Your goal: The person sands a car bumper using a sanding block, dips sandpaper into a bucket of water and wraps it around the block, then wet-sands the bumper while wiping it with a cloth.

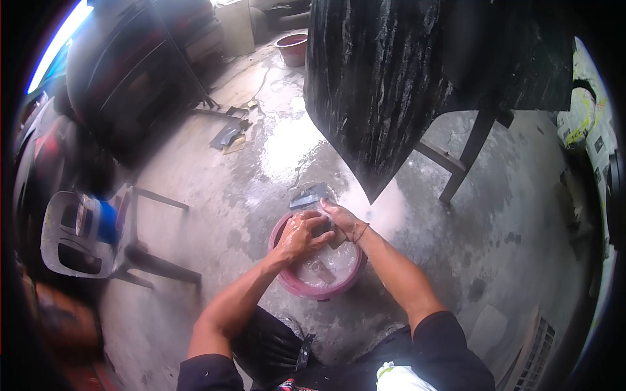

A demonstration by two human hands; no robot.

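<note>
A pink-red bucket [357, 274] of cloudy, sudsy water stands on the floor in front of me. Over its far side, my wet left hand [303, 234] has its fingers curled; what they press on is hidden. My right hand [344, 220] is closed on a small brownish flat piece [338, 238], with the thumb on top. Both hands nearly touch. Just past the fingertips, a dark grey sheet [308, 195] shows at the bucket's far rim; whether a hand touches it I cannot tell. Another brownish piece [321, 272] lies in the water.
A large black, water-streaked panel [378, 85] rests on a dark stand [469, 156] ahead, its pointed corner toward the bucket. A plastic chair [120, 254] holding a blue-and-white container [99, 220] is at left. Scraps [228, 137] and another bucket [292, 49] sit farther off on the wet floor.
</note>
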